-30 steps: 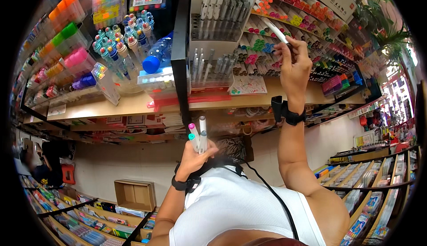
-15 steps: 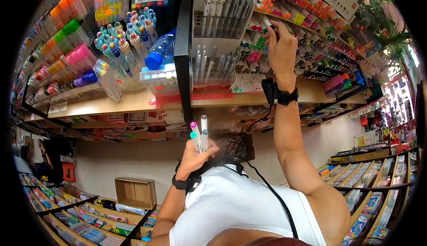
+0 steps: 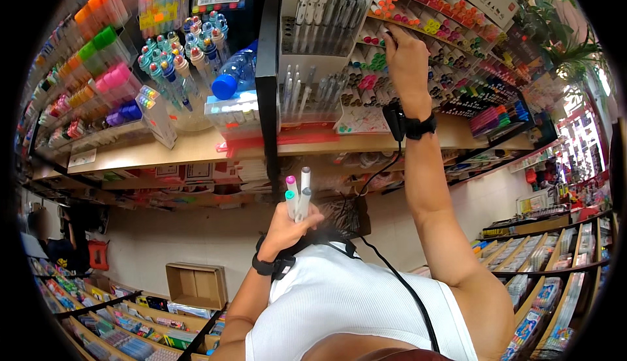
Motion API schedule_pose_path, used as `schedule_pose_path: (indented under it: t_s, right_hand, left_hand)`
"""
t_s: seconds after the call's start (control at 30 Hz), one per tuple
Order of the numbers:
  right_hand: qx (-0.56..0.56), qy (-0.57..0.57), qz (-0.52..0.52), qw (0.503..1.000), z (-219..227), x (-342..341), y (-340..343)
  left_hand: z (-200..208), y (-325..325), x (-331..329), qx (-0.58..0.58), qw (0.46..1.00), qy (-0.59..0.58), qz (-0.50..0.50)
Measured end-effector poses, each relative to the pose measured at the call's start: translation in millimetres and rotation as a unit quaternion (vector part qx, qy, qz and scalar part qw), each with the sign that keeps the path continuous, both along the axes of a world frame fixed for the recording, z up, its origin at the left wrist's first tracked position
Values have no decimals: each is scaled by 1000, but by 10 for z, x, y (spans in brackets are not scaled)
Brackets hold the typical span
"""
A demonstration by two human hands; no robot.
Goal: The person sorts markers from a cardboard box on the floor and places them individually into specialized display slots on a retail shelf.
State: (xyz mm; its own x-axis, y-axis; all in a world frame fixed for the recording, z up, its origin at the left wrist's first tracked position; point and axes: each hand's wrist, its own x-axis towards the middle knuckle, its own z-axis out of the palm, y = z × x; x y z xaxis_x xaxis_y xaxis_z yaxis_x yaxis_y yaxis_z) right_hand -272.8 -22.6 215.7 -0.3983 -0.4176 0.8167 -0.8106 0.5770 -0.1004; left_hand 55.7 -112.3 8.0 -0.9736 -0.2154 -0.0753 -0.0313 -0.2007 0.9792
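My left hand is closed around a bunch of white markers in front of my chest. Their upward ends are magenta, teal and greyish. My right hand reaches up to the tiered marker rack, its fingertips at a row in the upper middle. Thumb and fingers are pinched on a white marker, mostly hidden behind them. Around that hand lie rows of markers with orange, pink, green and dark ends.
Left of a black upright post stand a blue-capped bottle and a tub of pens. Clear pen holders sit beside the rack. Below are a cardboard box and low slanted stationery shelves. A black cable crosses my torso.
My right hand has moved slightly farther up and left into the rack, and its marker is now mostly out of sight. My left hand has shifted a little right with its markers.
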Motion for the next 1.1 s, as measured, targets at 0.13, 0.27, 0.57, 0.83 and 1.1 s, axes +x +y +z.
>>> schedule_pose_path:
  t_s: [0.13,0.27,0.57,0.83,1.1]
  right_hand:
    - [6,-81,-12,997,10,128,46]
    - [-17,-192,101,976,-150,711,97]
    - [176,-601,361,691,-723,1528,401]
    - [38,-563,303,768,-551,1229,815]
    - [-283,-100,112,947,70,806,1042]
  left_hand:
    - [1,13,-11,4,1000,7,-1]
    - [20,-75,61,6,1000,16,4]
    - [-17,1,26,-19,999,3,-27]
    - [11,123,-104,-6,997,-27,-74]
    - [-46,207,-178,-4,998,3,-68]
